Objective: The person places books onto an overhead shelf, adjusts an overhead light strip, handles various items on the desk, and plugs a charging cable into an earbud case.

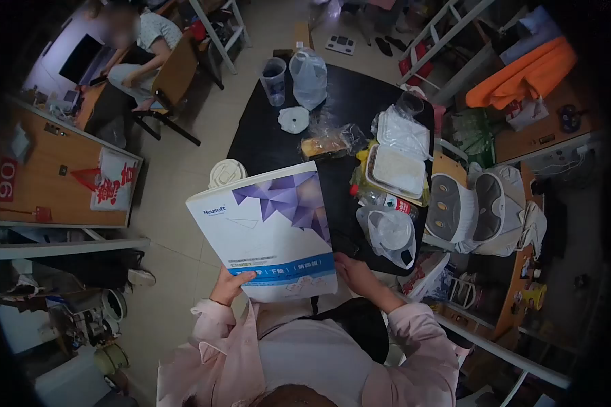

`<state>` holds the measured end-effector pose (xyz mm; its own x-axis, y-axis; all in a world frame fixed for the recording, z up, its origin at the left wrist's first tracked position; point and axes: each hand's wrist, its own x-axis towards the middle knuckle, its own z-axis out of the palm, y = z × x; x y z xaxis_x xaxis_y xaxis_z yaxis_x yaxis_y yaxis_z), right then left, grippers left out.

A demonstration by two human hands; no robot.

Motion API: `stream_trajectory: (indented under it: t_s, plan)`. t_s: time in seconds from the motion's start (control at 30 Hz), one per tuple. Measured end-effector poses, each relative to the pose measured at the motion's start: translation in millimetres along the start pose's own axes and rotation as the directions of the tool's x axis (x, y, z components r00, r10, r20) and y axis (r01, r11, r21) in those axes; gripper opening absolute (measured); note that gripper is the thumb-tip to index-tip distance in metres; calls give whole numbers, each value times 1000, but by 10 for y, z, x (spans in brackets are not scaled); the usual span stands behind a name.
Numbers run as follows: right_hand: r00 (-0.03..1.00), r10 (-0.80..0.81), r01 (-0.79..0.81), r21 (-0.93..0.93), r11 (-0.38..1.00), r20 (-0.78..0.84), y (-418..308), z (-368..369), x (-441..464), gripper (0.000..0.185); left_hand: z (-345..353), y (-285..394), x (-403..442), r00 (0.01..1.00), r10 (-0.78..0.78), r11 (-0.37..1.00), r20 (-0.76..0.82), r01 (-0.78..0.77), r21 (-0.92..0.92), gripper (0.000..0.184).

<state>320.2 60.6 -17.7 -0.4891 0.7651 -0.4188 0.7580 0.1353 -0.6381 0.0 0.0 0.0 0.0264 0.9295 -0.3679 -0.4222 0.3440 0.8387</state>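
A thick white book [278, 234] with a purple geometric pattern and a blue band is tilted up in front of my chest, its cover facing me. My left hand [229, 285] grips the lower left edge, thumb lying over the cover and fingers hidden behind. At the lower right edge, my right hand [356, 273] holds the book with its fingers partly tucked behind it. Beyond the book stands a black table [254, 139]. A white round lid [227, 173] shows just past the book's upper left corner.
On the table are a plastic cup [273, 81], a plastic bag [309, 78], wrapped bread [329, 144], an open takeaway box [395, 169] and a bottle [380, 199]. A person [153, 51] sits on a chair [176, 74] at the upper left. A ladder [448, 47] rises at the upper right.
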Motion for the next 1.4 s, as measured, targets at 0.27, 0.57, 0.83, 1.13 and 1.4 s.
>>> stream_trajectory:
  t_s: [0.27,0.57,0.83,1.13,1.4]
  plan:
    - [993,-108,15,951,-310,-51,-1040,-774,-551,46,614,700,177,906,-103,978,412,168,-124,57]
    - [788,377,434,874,219,-486,-724,-725,-1677,47,1943,712,137,751,-174,974,637,35,225,53]
    - [587,555,596,779,196,-589,-94,-500,-2893,45,3150,-9,-258,601,-265,959,754,81,272,36]
    - [159,616,539,591,600,-772,384,-450,-4492,44,4764,-835,-925,331,-331,942,884,172,288,48]
    - [-59,629,561,496,663,-775,365,-547,-5113,42,5776,-1115,-962,49,-391,914,919,137,382,63]
